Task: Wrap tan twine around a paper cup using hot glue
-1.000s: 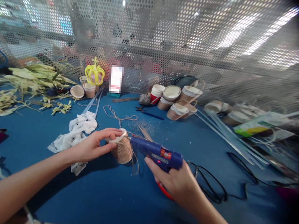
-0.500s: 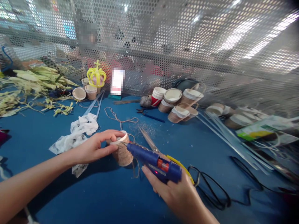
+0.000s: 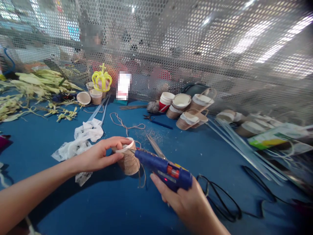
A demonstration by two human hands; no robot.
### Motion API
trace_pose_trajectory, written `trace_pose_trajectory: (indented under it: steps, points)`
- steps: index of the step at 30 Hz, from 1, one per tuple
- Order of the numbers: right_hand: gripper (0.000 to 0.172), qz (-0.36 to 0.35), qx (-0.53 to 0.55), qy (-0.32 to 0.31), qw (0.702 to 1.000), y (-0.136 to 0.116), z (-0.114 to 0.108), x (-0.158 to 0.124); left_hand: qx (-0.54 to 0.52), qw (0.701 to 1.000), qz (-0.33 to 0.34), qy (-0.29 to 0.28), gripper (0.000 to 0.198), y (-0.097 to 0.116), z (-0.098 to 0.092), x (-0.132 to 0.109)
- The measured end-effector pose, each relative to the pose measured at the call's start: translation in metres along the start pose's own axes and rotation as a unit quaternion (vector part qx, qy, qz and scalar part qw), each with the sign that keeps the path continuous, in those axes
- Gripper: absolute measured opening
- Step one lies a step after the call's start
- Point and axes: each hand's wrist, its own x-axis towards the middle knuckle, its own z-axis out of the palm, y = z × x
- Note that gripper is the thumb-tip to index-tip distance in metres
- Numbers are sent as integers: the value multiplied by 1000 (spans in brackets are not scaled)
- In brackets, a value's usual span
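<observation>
My left hand [image 3: 107,153] grips the rim of a twine-wrapped cup [image 3: 129,162], its fingers over the white top edge and its thumb on the outside. The cup stands tilted on the blue table. A loose end of twine [image 3: 144,176] hangs at its right side. My right hand [image 3: 183,199] is closed round a blue hot glue gun [image 3: 156,163] with a small red light lit. The gun's nozzle points left, at or just beside the cup's upper wall; whether it touches I cannot tell. Behind the gun lie scissors [image 3: 156,147], their handles partly hidden.
Crumpled white plastic [image 3: 85,133] lies left of the cup. Several wrapped cups [image 3: 187,120] and a grey twine ball [image 3: 153,106] stand at the back. A black cord [image 3: 220,195] loops at right, near clear glue sticks [image 3: 239,147]. A perforated metal screen [image 3: 156,49] closes off the rear.
My right hand and the glue gun have shifted slightly right and down, covering more of the scissors' yellow handle. My left hand keeps its hold on the cup.
</observation>
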Motion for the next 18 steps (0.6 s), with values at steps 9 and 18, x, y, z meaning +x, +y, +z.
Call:
trace_pose_trajectory:
  steps: [9,18]
  points:
    - [13,6,25,42,999,29,7,0,-14,1000,-2,-2,12,-1,0,-1]
    - [8,20,21,0,1000,-2,-3,3,5,1000,-3,-5,15,1,-1,-1]
